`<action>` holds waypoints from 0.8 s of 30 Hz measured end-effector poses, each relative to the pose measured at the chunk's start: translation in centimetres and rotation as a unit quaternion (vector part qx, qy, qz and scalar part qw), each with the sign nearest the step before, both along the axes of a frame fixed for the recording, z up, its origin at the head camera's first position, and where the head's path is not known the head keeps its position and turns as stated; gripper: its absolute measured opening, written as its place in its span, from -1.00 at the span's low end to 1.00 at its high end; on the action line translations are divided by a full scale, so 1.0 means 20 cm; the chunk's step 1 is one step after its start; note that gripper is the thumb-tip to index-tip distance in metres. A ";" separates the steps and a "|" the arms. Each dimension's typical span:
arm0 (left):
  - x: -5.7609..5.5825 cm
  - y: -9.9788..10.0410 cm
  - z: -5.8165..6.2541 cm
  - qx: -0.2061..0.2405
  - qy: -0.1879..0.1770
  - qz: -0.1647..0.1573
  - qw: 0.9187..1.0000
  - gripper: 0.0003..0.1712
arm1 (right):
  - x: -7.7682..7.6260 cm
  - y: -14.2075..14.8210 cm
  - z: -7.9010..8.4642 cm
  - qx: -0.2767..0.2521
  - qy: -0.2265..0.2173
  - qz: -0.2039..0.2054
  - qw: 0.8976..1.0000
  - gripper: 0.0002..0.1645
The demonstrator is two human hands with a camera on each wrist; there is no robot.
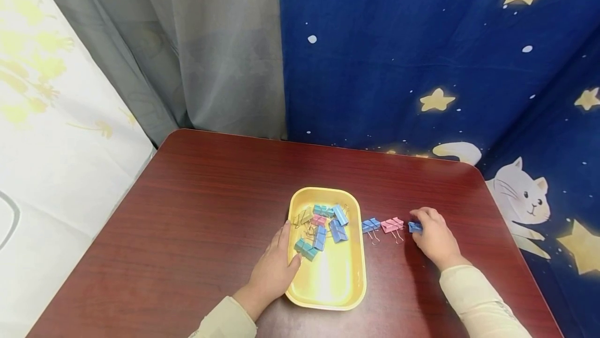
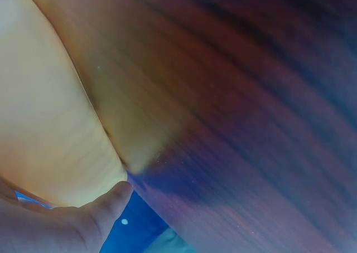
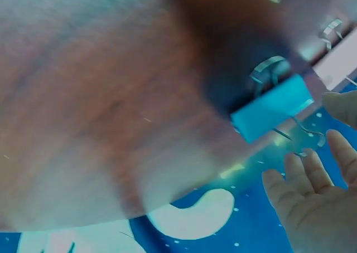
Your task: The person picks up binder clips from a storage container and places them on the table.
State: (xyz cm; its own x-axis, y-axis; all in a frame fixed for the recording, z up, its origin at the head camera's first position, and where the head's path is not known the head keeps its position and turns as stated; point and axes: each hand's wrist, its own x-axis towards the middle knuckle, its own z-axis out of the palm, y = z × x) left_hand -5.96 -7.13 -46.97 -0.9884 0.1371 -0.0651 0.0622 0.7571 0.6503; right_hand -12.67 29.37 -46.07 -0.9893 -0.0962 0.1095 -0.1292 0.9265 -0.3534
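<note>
A yellow tray (image 1: 325,304) holds several binder clips in blue, teal, pink and pale yellow, among them a teal clip (image 1: 305,250). My left hand (image 1: 272,270) holds the tray's left side, thumb over the rim and fingers along the outer wall. To the right of the tray, a blue binder clip (image 1: 371,225) and a pink binder clip (image 1: 392,225) lie side by side, wire handles toward me. Another blue binder clip (image 3: 273,108) lies further right, partly hidden in the head view by my right hand (image 1: 436,239). The right wrist view shows that hand's fingers spread beside this clip.
Everything stands on a dark red wooden table (image 1: 211,197) with rounded far corners. A grey curtain (image 1: 225,41) and a blue curtain (image 1: 365,67) with stars and a cat hang behind it. White cloth (image 1: 61,171) hangs along the left side.
</note>
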 end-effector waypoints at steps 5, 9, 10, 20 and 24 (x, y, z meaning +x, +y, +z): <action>0.00 0.00 0.01 0.000 -0.004 -0.003 1.000 -0.12 | -0.03 -0.03 0.05 -0.016 0.018 0.005 1.000 -0.35; 0.00 0.00 0.01 -0.001 -0.005 -0.001 1.000 -0.12 | -0.04 -0.06 0.08 -0.018 0.033 0.004 0.999 -0.25; 0.00 0.00 0.01 -0.002 -0.004 -0.001 1.000 -0.12 | -0.04 -0.07 0.09 -0.018 0.037 0.004 0.999 -0.23; 0.00 0.00 0.00 -0.003 -0.004 0.001 1.000 -0.12 | -0.06 -0.16 0.15 -0.022 0.086 0.034 0.995 -0.14; 0.00 0.00 0.00 -0.002 -0.005 0.000 1.000 -0.12 | -0.07 -0.21 0.17 -0.024 0.086 0.046 0.995 -0.13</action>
State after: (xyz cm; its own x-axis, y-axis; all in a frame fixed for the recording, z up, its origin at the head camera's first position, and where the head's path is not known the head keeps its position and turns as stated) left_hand -5.95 -7.08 -46.95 -0.9879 0.1360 -0.0745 0.0557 0.7593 0.6483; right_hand -14.02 25.23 -42.76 -0.9428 -0.1753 0.2834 -0.2745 0.8907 -0.3624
